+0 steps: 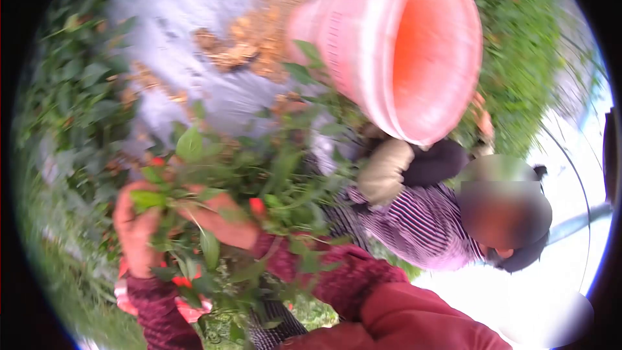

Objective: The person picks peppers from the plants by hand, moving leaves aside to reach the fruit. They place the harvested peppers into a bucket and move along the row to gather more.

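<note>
My left hand (pixel 139 230) curls its fingers round leafy shoots of a pepper plant (pixel 282 172) at the lower left. My right hand (pixel 223 220) reaches in from the right, its fingers closed among the same leaves close to my left hand. Leaves and blur hide its fingertips and whatever they grip. A red pepper (pixel 157 162) shows just above my left hand, and another red pepper (pixel 257 207) hangs beside my right wrist. Below my hands, partly behind leaves and my sleeve, is a red-and-white object (pixel 126 297), possibly a container.
A large pink bucket (pixel 363 32) lies tilted in view, mouth to the right. Beside it a person (pixel 414 227) in a striped top bends close, a hand (pixel 483 122) near the rim. Pale plastic sheeting (pixel 188 19) with dry litter (pixel 240 42) covers ground between green rows.
</note>
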`<action>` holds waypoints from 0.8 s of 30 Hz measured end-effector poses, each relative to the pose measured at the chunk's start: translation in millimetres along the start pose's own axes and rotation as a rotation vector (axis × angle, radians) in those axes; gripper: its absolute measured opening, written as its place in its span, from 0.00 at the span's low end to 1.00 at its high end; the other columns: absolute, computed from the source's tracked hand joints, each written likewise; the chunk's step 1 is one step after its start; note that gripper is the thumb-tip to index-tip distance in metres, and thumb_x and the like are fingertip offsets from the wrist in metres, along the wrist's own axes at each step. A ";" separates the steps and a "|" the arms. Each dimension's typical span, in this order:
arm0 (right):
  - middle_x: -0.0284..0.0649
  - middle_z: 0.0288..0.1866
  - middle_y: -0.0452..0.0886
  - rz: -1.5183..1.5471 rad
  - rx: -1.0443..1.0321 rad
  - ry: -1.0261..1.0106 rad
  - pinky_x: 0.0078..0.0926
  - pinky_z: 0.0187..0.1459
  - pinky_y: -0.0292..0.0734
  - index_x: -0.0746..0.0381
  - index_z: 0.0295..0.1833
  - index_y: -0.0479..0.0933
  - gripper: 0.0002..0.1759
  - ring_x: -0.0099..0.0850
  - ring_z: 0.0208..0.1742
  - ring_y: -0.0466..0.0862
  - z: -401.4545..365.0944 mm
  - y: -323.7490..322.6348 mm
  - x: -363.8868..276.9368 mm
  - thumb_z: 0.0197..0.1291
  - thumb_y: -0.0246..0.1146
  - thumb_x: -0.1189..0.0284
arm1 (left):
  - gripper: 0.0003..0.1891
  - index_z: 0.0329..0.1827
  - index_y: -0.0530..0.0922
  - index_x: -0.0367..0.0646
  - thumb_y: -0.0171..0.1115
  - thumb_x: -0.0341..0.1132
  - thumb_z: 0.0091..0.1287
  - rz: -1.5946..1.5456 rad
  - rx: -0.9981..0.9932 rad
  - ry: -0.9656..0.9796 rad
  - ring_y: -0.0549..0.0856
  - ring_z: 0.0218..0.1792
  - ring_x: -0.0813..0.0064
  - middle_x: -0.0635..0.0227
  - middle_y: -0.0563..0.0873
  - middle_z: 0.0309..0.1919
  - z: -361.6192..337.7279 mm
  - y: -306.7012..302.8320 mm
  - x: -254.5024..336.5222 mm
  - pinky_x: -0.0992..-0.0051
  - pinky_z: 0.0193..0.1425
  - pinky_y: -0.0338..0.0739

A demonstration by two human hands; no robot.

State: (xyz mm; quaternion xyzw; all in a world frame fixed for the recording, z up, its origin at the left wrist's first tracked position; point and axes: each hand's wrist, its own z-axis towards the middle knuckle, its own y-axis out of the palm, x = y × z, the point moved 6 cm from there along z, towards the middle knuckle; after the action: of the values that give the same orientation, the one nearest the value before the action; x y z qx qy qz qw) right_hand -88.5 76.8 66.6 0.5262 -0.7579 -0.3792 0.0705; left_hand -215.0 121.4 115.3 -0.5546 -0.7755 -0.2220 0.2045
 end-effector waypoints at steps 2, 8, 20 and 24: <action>0.35 0.52 0.78 -0.360 0.096 -0.139 0.25 0.50 0.71 0.65 0.56 0.73 0.16 0.21 0.51 0.76 -11.3 -5.0 -17.2 0.65 0.56 0.72 | 0.15 0.48 0.73 0.40 0.61 0.34 0.59 -0.126 0.003 0.056 0.79 0.28 0.79 0.59 0.80 0.49 -4.9 0.6 -5.0 0.81 0.25 0.74; 0.29 0.40 0.81 -0.106 0.136 -0.249 0.22 0.42 0.72 0.64 0.52 0.76 0.14 0.17 0.40 0.74 -4.5 -17.3 -20.8 0.67 0.55 0.68 | 0.23 0.56 0.70 0.39 0.63 0.40 0.61 -0.098 -0.053 0.088 0.80 0.43 0.77 0.58 0.78 0.53 2.0 -0.8 -24.7 0.80 0.40 0.77; 0.32 0.42 0.82 -0.208 0.097 -0.091 0.17 0.45 0.73 0.62 0.56 0.75 0.16 0.18 0.41 0.79 -2.7 -8.6 -5.9 0.67 0.58 0.66 | 0.18 0.50 0.73 0.41 0.63 0.37 0.58 -0.105 -0.041 0.154 0.80 0.35 0.76 0.57 0.78 0.49 -5.4 11.1 -20.8 0.82 0.25 0.74; 0.33 0.29 0.82 -0.004 0.086 -0.057 0.19 0.29 0.73 0.60 0.59 0.75 0.19 0.19 0.29 0.79 -5.8 0.0 -8.4 0.71 0.51 0.62 | 0.18 0.50 0.73 0.40 0.64 0.37 0.58 -0.319 -0.068 0.176 0.81 0.30 0.71 0.56 0.79 0.47 -8.5 9.0 -19.7 0.81 0.23 0.73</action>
State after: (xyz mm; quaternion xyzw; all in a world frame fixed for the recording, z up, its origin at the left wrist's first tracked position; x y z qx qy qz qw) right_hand -81.9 81.0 73.1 0.5194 -0.7740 -0.3612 0.0253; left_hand -199.9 103.9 112.2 -0.4097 -0.8248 -0.3251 0.2150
